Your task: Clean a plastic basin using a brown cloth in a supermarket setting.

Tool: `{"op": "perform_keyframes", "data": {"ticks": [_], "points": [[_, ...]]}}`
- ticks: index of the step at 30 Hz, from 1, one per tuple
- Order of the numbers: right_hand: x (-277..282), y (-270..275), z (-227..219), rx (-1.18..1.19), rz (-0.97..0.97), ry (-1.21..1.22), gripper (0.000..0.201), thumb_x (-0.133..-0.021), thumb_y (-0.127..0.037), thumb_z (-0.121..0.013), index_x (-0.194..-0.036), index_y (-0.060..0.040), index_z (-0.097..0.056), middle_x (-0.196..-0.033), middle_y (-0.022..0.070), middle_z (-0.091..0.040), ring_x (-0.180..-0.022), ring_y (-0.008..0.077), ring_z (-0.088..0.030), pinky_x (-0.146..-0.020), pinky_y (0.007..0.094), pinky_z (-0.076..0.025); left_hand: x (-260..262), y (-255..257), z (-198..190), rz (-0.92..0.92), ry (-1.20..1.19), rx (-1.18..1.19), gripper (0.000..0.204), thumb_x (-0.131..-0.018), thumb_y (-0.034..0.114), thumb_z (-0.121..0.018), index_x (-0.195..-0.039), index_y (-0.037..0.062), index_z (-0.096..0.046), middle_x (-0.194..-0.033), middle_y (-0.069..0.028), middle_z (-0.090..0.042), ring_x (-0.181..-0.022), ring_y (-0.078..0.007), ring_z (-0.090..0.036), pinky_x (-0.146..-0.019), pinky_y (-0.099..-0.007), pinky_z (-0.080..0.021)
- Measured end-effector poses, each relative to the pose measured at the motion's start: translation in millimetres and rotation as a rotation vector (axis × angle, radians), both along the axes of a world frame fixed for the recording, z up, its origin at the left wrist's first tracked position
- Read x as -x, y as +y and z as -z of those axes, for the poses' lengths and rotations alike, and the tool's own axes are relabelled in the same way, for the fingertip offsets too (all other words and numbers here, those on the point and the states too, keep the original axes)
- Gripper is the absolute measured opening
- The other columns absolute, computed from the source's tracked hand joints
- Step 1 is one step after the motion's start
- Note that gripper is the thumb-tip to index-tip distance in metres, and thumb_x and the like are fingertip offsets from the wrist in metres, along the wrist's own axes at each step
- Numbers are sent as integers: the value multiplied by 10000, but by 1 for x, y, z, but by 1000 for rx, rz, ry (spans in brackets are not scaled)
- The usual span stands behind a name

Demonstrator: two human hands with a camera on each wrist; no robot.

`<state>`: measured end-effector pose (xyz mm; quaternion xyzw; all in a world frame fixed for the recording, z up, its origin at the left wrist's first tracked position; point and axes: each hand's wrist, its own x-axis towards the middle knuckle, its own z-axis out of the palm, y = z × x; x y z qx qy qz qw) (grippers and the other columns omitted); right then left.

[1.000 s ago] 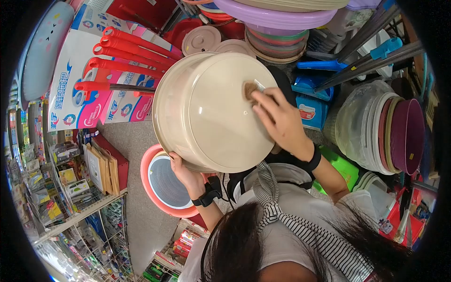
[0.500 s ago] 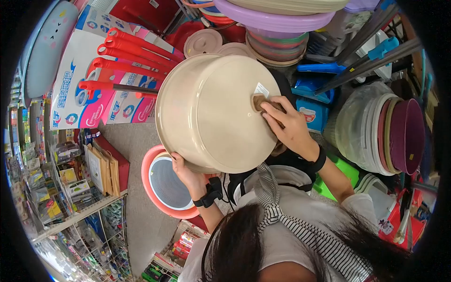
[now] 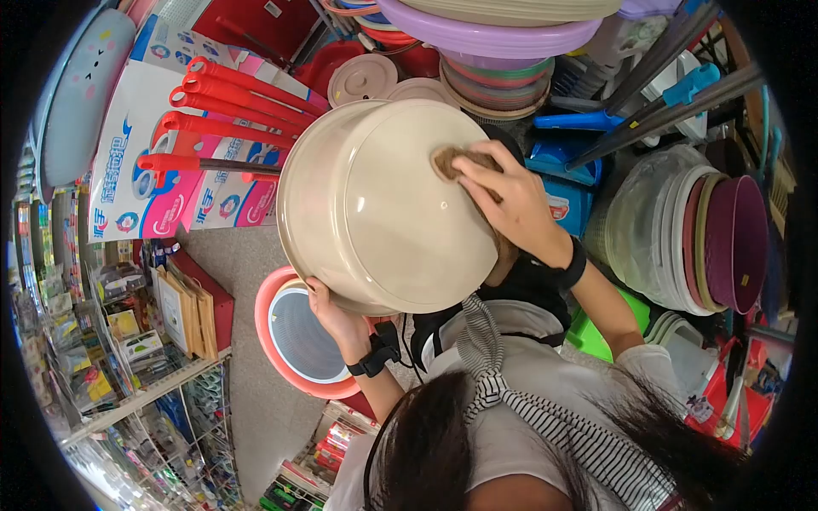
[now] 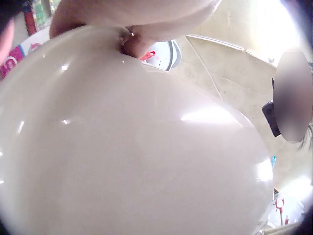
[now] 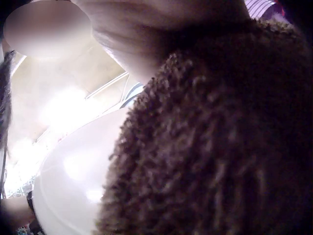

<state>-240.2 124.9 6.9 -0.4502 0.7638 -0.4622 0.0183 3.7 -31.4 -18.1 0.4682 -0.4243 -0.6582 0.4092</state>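
A glossy beige plastic basin (image 3: 392, 230) is tilted on its side, its flat underside facing up toward the head camera. My left hand (image 3: 336, 320) grips it at the rim on the lower left, thumb on the outer wall and the other fingers hidden. On the upper right of the underside, my right hand (image 3: 521, 211) holds a brown fuzzy cloth (image 3: 445, 162) against the surface. In the right wrist view the cloth (image 5: 195, 161) fills much of the picture and hangs below the hand. The left wrist view is mostly the basin's shiny wall (image 4: 137, 147).
Red mop handles (image 3: 230, 128) stand before printed boxes at the left. A pink basin with a grey basket (image 3: 307, 332) sits on the floor below. Stacked buckets (image 3: 740, 247) and blue dustpans (image 3: 579, 122) crowd the right. Lilac basins (image 3: 511, 34) are piled at the far side.
The cloth and my right hand slid toward me, uncovering a white label, then back up and left over it. The basin shifted slightly; my left hand keeps its grip.
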Motion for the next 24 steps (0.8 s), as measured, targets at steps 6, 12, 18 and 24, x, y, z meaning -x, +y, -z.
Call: {"op": "perform_keyframes", "data": {"ticks": [6, 12, 18, 24], "points": [[45, -26, 11, 24, 43, -15, 306, -951, -205, -605, -1226, -87, -669, -1256, 142, -626, -942, 341, -671, -823, 364, -531, 1, 0, 5, 29, -24, 16, 534, -1054, 416, -441, -1392, 3, -433, -1329, -98, -541, -1195, -216, -535, -1040, -382, -408], [48, -6, 41, 67, 82, -183, 370, -975, -194, -596, -1261, 40, -604, -1213, 217, -640, -1091, 361, -630, -926, 353, -485, 2, -1, 9, -2, 34, -41, 535, -1048, 408, -473, -1378, -14, -471, -1332, -93, -555, -1208, -211, -513, -1056, -366, -364], [18, 21, 44, -15, 163, -262, 336, -967, -170, -601, -1233, 35, -619, -1178, 231, -648, -1004, 402, -649, -857, 366, -519, 1, -8, 13, 43, 30, -59, 510, -1056, 413, -433, -1391, 28, -447, -1340, -89, -539, -1217, -217, -520, -1048, -385, -404], [-37, 38, 44, -88, 154, 79, 308, -938, -156, -612, -1240, -114, -654, -1284, 130, -628, -1004, 348, -666, -860, 392, -540, 5, -9, 9, 19, 46, -88, 495, -1063, 396, -422, -1397, 31, -439, -1343, -85, -531, -1213, -215, -520, -1051, -384, -400]]}}
